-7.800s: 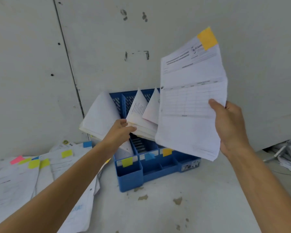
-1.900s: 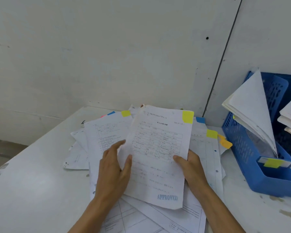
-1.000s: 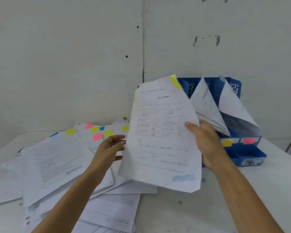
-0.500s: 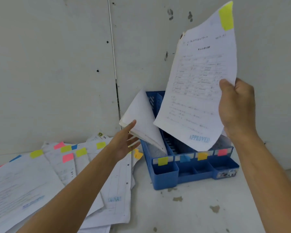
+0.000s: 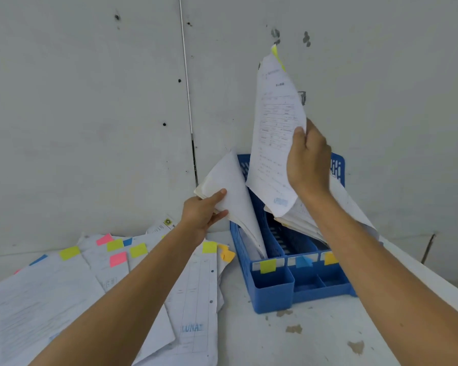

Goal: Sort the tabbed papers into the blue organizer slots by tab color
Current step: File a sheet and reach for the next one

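While the blue organizer stands at the bench's back edge, its yellow-marked left slot holds a sheaf that the left grip pinches; the right grip clasps a yellow-tabbed sheet upright above the slots.

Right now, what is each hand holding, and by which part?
The right hand pinches the yellow-tabbed sheet by its right edge, mid-height. The left hand grips the paper stack in the organizer's leftmost slot by its left edge.

Yellow-tabbed sheet upright above blue organizer, loose papers left
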